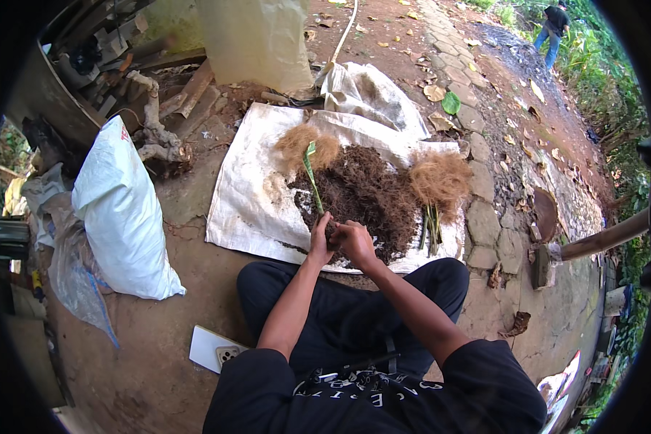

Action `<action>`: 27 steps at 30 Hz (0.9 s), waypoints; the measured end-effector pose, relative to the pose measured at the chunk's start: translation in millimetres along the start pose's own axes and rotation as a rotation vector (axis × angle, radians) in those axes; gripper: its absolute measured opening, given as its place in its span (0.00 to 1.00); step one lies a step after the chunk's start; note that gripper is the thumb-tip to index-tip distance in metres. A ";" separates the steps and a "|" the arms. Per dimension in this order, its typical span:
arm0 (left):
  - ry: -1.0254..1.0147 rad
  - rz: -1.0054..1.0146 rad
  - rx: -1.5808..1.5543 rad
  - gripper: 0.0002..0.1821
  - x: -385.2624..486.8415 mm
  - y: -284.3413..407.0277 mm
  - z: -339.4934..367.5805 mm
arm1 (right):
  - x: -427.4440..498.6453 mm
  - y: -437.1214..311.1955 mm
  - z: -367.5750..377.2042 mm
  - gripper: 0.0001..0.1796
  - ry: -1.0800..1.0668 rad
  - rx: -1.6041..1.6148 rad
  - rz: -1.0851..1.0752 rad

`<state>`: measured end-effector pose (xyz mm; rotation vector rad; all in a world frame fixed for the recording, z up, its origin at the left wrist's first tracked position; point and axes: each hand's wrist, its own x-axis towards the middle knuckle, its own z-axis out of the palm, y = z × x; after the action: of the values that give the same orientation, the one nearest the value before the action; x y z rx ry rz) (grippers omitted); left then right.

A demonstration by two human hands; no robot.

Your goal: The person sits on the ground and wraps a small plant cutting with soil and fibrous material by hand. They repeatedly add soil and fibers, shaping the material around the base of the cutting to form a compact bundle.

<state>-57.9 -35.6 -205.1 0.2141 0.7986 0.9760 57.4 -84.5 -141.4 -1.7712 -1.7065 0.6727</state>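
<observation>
My left hand [319, 240] grips the lower end of a long, narrow variegated green leaf [312, 179], perhaps a snake plant's, which stands nearly upright. Around its base is a dark fibrous clump [331, 241], partly hidden by my fingers. My right hand [355, 242] has its fingers curled on that clump from the right. Beyond both hands a heap of dark brown fibrous growing medium [369, 190] lies on a white woven sack [238, 200]. One tuft of light brown fibre [290, 145] rests behind the leaf, another tuft [441, 182] at the right. Several green cut stalks [431, 230] lie below the right tuft.
A full white sack [122, 217] stands at the left beside a clear plastic bag [78, 276]. A white phone [209, 347] lies on the ground near my left elbow. A crumpled sack [366, 95] lies behind the heap. A person [553, 32] stands far off.
</observation>
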 end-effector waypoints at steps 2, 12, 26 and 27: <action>-0.101 -0.007 0.046 0.14 2.0 -0.6 -0.8 | -7.3 2.5 -3.6 0.03 0.062 -0.026 -0.095; -0.167 -0.129 0.040 0.30 -3.3 -0.4 1.0 | 8.2 12.4 -52.8 0.12 -0.263 0.168 -0.057; -0.144 -0.077 0.129 0.29 -3.7 -3.5 -1.8 | 17.3 35.0 -28.7 0.08 -0.310 0.110 -0.210; -0.126 -0.062 0.173 0.30 -2.3 -4.9 -2.4 | 14.0 33.9 -26.4 0.08 -0.293 0.191 -0.168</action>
<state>-57.0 -40.7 -208.0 0.3942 0.7698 0.8275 100.6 -72.5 -146.4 -1.4345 -1.8857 1.0226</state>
